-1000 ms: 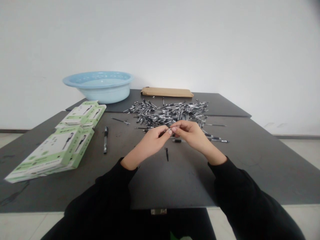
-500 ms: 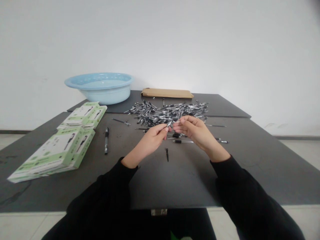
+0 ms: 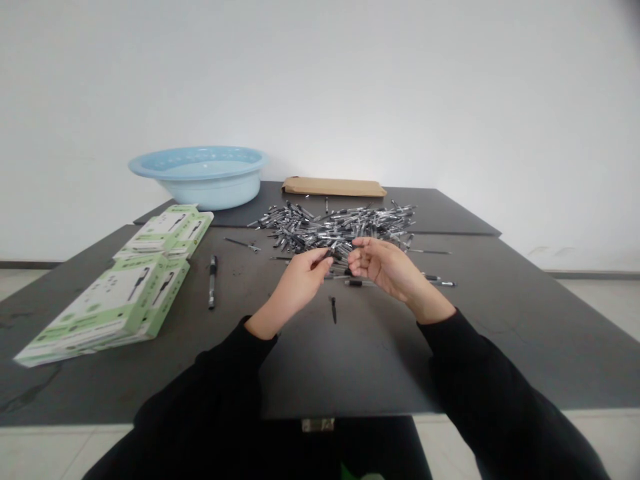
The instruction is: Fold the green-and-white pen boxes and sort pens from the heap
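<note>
In the middle of the view, my left hand (image 3: 303, 277) pinches a pen part (image 3: 330, 252) between thumb and fingertips. Its dark end and pale tip poke out toward the right; the rest is hidden in the palm. Just across a small gap, my right hand (image 3: 385, 267) is held with fingers curved and apart, and I make out nothing gripped in it. A dark spot by its index fingertip is too small to tell from the heap behind. Both hands hover in front of a heap of pens (image 3: 320, 227). Below them on the table lies a small black pen piece (image 3: 333, 310).
A single pen (image 3: 213, 282) lies left of the hands, beside stacked green-and-white pen boxes (image 3: 110, 293). Behind them stands a light blue basin (image 3: 210, 190). A flat cardboard piece (image 3: 335, 187) lies at the back of the dark table (image 3: 345, 373).
My right hand has drawn slightly apart from my left, and its pinch on a thin pen part has loosened into spread fingers. My left hand keeps its pinch, the piece now looking darker.
</note>
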Demonstrator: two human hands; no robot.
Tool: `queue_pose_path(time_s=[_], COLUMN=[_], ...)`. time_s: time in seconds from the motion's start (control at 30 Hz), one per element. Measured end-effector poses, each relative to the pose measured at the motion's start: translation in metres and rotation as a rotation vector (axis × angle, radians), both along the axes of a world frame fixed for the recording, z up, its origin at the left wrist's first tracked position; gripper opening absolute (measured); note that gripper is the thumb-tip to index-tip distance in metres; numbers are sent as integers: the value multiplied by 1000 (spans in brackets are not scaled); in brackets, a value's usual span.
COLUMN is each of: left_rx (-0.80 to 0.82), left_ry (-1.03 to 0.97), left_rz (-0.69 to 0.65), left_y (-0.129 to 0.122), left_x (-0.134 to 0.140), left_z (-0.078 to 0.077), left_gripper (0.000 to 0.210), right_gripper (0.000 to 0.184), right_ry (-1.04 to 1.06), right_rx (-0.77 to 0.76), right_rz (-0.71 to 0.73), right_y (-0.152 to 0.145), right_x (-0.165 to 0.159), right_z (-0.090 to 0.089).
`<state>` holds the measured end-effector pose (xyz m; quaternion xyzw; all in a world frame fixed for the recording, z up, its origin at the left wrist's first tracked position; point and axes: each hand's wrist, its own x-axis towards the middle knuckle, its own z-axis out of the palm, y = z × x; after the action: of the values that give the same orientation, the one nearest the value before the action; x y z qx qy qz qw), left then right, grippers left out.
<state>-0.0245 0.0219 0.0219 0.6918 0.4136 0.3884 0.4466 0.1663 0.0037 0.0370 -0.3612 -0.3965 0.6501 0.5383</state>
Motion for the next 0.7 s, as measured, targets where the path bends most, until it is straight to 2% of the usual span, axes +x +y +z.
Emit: queue_pose_path(time_s=[0.13,0.27,0.4,0.5,0.6,0.7], left_rx=[-59,-50,-58,-91,-191,-377], left_ry=[-112,-164,-173,-195,-278,-424], left_rz=[6,-42,-99,-129,-194,-308], left_y=[-1,-3,-6,-8,-9,-9], left_x=[2,4,9,11,12,10], left_z=[0,-2,-3,-4,-5,-6], left_gripper=[22,15,9,8,14,23], right_gripper=[16,14,35,42,44,45], right_ry=[-17,-39,-103,-126,-114,-104], right_rx=[23,12,83,113,132,165], right_rz=[-21,-48,-73,-117,-119,-91], right_y=[1,0,-3,-4,-4,-5], right_x=[-5,-12,-18,-19,-18,-18], right_z=[-5,-8,-10,-13,-15,-14])
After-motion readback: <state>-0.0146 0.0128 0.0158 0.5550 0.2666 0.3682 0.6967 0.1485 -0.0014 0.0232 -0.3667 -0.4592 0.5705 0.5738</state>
